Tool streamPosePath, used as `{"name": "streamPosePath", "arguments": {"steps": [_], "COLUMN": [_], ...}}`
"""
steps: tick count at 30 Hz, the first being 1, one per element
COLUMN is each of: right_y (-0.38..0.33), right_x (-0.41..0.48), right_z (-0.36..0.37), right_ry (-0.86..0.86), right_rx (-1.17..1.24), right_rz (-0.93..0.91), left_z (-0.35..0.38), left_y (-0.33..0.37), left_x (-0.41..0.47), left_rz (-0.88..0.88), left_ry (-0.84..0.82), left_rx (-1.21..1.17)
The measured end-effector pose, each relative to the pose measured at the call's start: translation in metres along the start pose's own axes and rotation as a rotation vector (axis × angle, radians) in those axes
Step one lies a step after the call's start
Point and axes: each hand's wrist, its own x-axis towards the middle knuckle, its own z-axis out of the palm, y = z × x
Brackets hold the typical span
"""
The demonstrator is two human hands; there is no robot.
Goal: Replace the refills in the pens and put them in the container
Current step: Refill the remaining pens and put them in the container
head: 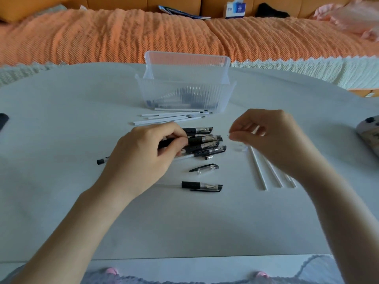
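Several black-grip pens (pixel 205 144) | left hand (pixel 143 154) grips one | ribbed clear container (pixel 184 93)

Bare forearms (pixel 82 222); grey garment (pixel 320 269), pink accents (pixel 111 270)

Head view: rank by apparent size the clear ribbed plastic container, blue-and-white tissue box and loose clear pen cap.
1. clear ribbed plastic container
2. blue-and-white tissue box, farther away
3. loose clear pen cap

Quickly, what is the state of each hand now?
Left hand: grips a black clear-plastic pen in the pile.
Right hand: curled, blurred; whether it holds anything cannot be told.
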Motion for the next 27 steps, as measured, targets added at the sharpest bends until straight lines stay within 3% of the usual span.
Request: {"name": "streamPosePath", "arguments": {"steps": [5, 15, 22, 27], "right_y": [0.021, 0.031, 0.022, 0.009], "right_x": [-0.001, 0.001, 0.001, 0.001], "right_z": [-0.019, -0.018, -0.017, 0.007], "right_ry": [-0.071, -0.146, 0.007, -0.109], "right_rx": [-0.283, -0.362, -0.294, -0.193], "right_rz": [0.171, 0.238, 0.112, -0.035], "left_z": [0.003, 0.002, 0.002, 0.002], "left_y": [0.0, 0.0, 0.0, -0.001], "left_x": [-0.002, -0.002, -0.002, -0.002], "left_rz": [-0.003, -0.003, 0.011, 0.028], "left_ry": [-0.03, -0.069, -0.068, -0.085], "left_rx": [0.018, 0.019, 0.009, 0.001]}}
